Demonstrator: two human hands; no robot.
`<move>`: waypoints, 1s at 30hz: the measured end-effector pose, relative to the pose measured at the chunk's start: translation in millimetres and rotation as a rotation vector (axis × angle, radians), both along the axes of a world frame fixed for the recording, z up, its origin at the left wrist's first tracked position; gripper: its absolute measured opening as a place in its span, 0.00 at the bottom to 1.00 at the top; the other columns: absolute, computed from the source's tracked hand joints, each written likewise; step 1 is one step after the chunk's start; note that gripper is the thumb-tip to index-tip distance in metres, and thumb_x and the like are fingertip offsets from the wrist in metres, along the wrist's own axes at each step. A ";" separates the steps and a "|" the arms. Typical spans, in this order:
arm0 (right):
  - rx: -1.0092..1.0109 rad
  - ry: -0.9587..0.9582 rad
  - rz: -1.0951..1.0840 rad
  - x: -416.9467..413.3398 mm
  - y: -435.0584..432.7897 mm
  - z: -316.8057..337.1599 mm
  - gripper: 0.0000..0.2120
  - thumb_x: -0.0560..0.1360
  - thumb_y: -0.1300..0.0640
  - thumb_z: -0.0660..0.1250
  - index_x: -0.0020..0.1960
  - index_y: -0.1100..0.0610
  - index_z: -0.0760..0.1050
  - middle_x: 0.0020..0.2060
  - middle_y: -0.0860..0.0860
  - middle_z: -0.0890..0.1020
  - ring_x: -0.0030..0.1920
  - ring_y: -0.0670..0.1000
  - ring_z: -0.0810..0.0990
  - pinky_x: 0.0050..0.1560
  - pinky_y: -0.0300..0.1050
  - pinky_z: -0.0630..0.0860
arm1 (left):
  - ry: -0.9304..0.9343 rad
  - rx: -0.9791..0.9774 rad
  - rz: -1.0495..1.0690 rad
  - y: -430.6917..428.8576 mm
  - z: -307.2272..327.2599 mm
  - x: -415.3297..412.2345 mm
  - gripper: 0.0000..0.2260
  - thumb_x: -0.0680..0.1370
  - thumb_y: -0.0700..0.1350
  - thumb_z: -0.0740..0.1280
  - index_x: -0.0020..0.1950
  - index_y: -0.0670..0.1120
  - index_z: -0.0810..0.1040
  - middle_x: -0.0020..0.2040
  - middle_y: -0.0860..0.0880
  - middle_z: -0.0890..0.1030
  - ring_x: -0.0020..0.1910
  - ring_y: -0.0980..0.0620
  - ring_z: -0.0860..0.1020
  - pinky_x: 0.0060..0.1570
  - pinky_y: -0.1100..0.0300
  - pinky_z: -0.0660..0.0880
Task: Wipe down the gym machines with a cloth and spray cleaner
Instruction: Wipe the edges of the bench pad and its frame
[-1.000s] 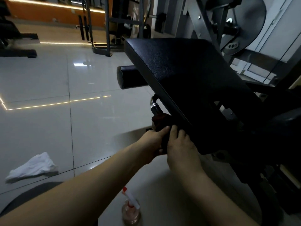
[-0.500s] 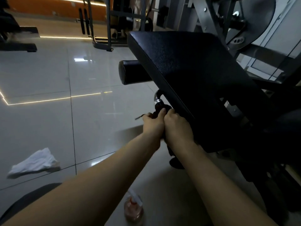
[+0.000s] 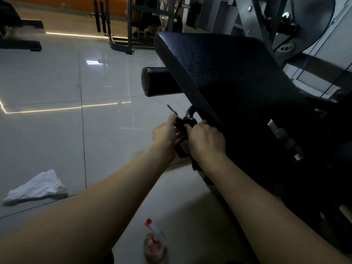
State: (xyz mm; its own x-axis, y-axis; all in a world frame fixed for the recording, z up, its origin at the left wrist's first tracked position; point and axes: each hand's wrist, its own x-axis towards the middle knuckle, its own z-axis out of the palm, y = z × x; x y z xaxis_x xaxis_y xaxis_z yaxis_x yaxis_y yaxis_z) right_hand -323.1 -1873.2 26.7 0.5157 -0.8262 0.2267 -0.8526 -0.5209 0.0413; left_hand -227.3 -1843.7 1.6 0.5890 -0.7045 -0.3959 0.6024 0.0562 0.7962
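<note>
A gym machine with a large slanted black pad [image 3: 234, 88] fills the right side. A chrome-tipped handle [image 3: 190, 113] sticks out under the pad's lower edge. A dark cloth [image 3: 180, 121] is wrapped around this handle, and a loose end hangs below my right wrist. My left hand [image 3: 165, 132] pinches the cloth's left side. My right hand [image 3: 206, 139] grips the cloth against the handle beside the pad edge. A spray bottle [image 3: 154, 242] with a red nozzle stands on the floor between my forearms.
A crumpled white cloth [image 3: 38, 187] lies on the glossy tiled floor at the lower left. A black roller pad [image 3: 160, 82] juts left from the machine. Other machine frames [image 3: 122, 25] stand at the back, with a grey cam wheel [image 3: 304, 25] at the upper right.
Both hands have slid up the handle with the dark cloth. My left hand has drawn apart from the right, pulling a cloth edge out to the left.
</note>
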 end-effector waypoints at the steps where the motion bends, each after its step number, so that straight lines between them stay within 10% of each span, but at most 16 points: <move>1: -0.013 -0.031 0.003 8.4 -4.1 1.7 0.25 0.85 0.43 0.50 0.61 0.64 0.70 0.52 0.59 0.83 0.52 0.59 0.84 0.39 0.47 0.69 | 0.043 -0.006 -0.002 -2.9 -0.9 4.9 0.15 0.83 0.52 0.65 0.53 0.39 0.79 0.52 0.39 0.84 0.47 0.43 0.85 0.46 0.51 0.83; 6: -0.149 0.009 -0.016 -8.0 13.0 -13.1 0.20 0.84 0.55 0.50 0.69 0.68 0.63 0.56 0.60 0.81 0.52 0.57 0.83 0.42 0.46 0.75 | -0.049 0.069 -0.224 6.0 -3.5 -19.9 0.11 0.81 0.50 0.66 0.49 0.43 0.81 0.36 0.47 0.77 0.26 0.53 0.71 0.25 0.62 0.66; 11: -0.056 0.168 0.045 -59.4 58.8 -21.9 0.53 0.72 0.47 0.75 0.80 0.65 0.44 0.71 0.64 0.64 0.69 0.58 0.71 0.69 0.48 0.70 | -0.151 0.063 -0.309 37.5 -8.1 -64.2 0.14 0.84 0.47 0.60 0.45 0.45 0.82 0.36 0.48 0.82 0.36 0.52 0.81 0.38 0.58 0.75; 15: -0.169 0.158 0.024 -25.1 29.7 -17.6 0.33 0.81 0.59 0.61 0.78 0.68 0.49 0.65 0.62 0.72 0.58 0.55 0.78 0.55 0.44 0.79 | -0.141 0.003 -0.243 22.1 2.6 -51.2 0.13 0.83 0.52 0.63 0.47 0.49 0.84 0.48 0.44 0.86 0.52 0.46 0.84 0.58 0.47 0.79; 20: -0.109 0.123 0.012 24.7 -0.3 -8.2 0.23 0.83 0.63 0.45 0.76 0.70 0.53 0.59 0.64 0.77 0.50 0.56 0.83 0.45 0.46 0.79 | 0.092 -0.003 -0.145 -15.4 6.6 -6.6 0.12 0.83 0.49 0.67 0.58 0.43 0.85 0.53 0.43 0.87 0.50 0.46 0.86 0.45 0.53 0.81; 24: -0.248 0.109 0.029 9.2 6.9 -14.5 0.27 0.80 0.62 0.46 0.78 0.68 0.49 0.57 0.65 0.78 0.48 0.56 0.83 0.43 0.44 0.78 | 0.066 0.021 -0.075 -12.6 -1.7 -17.0 0.13 0.81 0.49 0.68 0.57 0.41 0.84 0.50 0.42 0.86 0.48 0.43 0.86 0.43 0.51 0.81; 30: -0.136 -0.062 0.127 -82.3 56.3 -34.4 0.40 0.69 0.59 0.73 0.77 0.66 0.61 0.65 0.64 0.75 0.59 0.59 0.80 0.57 0.49 0.79 | -0.078 -0.049 -0.178 16.0 -15.9 -79.5 0.26 0.77 0.56 0.69 0.71 0.47 0.70 0.59 0.43 0.82 0.57 0.45 0.82 0.61 0.46 0.79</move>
State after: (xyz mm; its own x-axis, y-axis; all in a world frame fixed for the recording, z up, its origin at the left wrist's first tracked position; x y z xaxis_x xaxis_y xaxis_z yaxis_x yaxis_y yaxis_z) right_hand -405.4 -1816.9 -7.7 0.5957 -0.7147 0.3665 -0.7832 -0.6180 0.0680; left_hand -306.8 -1827.6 -14.3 0.4805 -0.8179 -0.3165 0.5432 -0.0058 0.8396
